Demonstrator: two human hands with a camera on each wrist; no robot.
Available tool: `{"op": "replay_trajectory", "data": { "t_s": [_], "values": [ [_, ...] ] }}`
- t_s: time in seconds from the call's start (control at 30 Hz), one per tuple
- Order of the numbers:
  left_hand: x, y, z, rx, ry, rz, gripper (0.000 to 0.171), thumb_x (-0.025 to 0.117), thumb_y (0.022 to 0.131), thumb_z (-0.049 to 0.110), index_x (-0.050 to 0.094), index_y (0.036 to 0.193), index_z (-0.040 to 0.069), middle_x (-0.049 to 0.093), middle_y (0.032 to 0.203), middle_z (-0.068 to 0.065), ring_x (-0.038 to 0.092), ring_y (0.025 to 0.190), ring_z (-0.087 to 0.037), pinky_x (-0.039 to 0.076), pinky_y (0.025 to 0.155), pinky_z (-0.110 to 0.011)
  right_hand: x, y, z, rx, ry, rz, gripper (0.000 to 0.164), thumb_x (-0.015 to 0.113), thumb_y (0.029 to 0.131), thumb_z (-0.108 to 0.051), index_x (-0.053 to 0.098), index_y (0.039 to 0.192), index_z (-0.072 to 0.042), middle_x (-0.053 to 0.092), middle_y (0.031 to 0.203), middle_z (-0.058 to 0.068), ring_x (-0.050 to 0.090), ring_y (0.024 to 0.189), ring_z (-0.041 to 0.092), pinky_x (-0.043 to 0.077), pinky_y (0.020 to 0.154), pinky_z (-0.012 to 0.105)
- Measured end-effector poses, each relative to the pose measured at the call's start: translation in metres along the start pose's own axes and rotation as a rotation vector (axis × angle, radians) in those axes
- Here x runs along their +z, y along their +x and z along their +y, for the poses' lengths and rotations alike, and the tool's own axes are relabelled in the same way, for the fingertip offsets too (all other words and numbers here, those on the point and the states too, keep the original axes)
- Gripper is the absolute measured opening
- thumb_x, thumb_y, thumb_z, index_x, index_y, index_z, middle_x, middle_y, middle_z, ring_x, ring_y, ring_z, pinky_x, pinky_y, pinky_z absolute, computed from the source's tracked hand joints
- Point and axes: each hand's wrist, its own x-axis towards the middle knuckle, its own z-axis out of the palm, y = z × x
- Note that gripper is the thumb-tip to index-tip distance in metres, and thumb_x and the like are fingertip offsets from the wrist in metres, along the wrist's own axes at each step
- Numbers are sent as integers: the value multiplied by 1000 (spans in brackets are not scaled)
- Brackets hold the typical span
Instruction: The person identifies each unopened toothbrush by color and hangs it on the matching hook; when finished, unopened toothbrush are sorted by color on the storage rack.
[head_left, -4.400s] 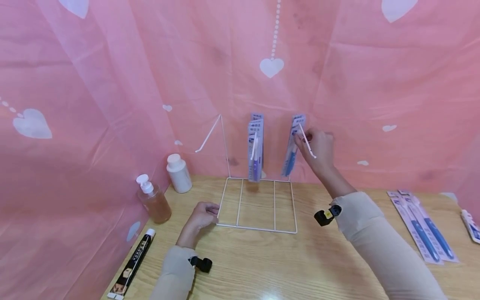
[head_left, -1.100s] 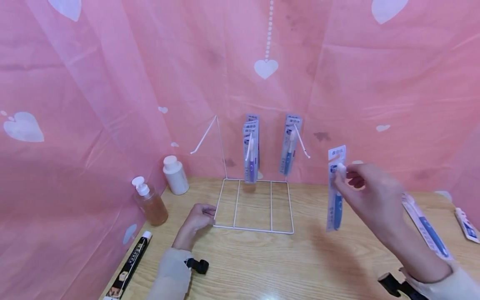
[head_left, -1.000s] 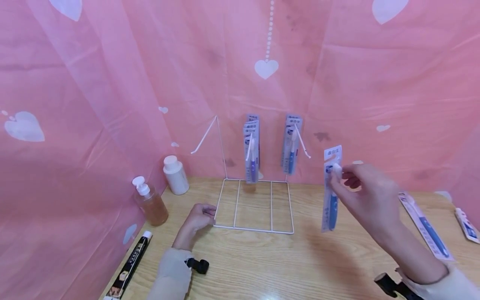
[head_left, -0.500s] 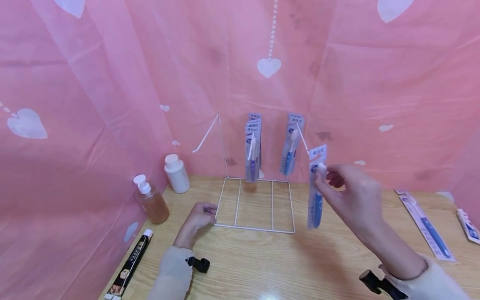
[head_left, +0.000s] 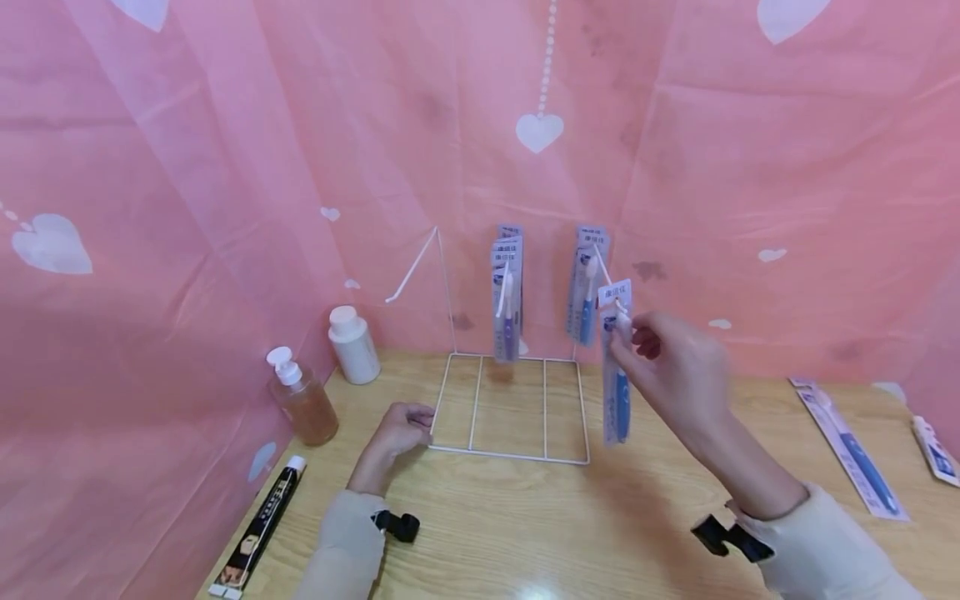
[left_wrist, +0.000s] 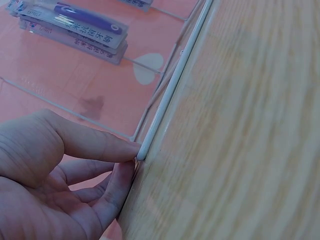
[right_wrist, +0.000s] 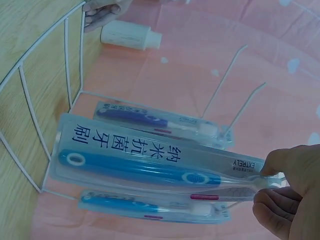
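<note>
My right hand (head_left: 678,367) pinches a packaged blue toothbrush (head_left: 619,400) near its brush head. The card's top hole is right at the tip of the right hook of a white wire display rack (head_left: 510,456), and the pack hangs upright. Behind it on that hook hang other blue toothbrush packs (head_left: 587,300). Purple toothbrush packs (head_left: 507,317) hang on the middle hook; the left hook (head_left: 412,267) is bare. My left hand (head_left: 397,433) pinches the rack's front left corner between thumb and finger (left_wrist: 117,180), as the left wrist view shows.
Left of the rack stand a white bottle (head_left: 355,350) and an amber pump bottle (head_left: 306,408), with a black toothpaste tube (head_left: 258,533) lying nearer. Another packaged blue toothbrush (head_left: 851,450) and a white tube (head_left: 936,452) lie at right. A pink curtain (head_left: 720,167) closes off the back.
Earlier my right hand was at a pack on the right hook; it then took one of two blue packs from the table and carried it left to the hook's tip. My left hand stayed put.
</note>
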Motion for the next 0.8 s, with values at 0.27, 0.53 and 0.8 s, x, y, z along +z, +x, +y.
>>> {"op": "replay_trajectory", "data": {
  "t_s": [0.27,0.53,0.8],
  "values": [
    [0,0,2,-7,-3,3,47,69,66,-21,67,111,-10,64,91,-12,60,81,-22,53,74,-30,29,18,14,58,13,4,12,70,84,-9,65,84,1,66,69,10,58,56,19,43,49,31],
    [0,-1,1,-3,10,3,47,69,66,-21,67,112,-11,63,92,-13,60,81,-22,53,73,-30,54,38,33,157,10,-10,16,66,87,-12,59,75,-4,65,68,11,58,55,23,38,49,31],
    [-1,1,-2,25,12,2,46,69,64,-20,67,110,-11,64,90,-13,60,80,-21,53,74,-31,73,49,44,135,25,33,20,66,85,-10,57,68,-3,64,63,13,58,51,24,38,44,31]
  ]
}}
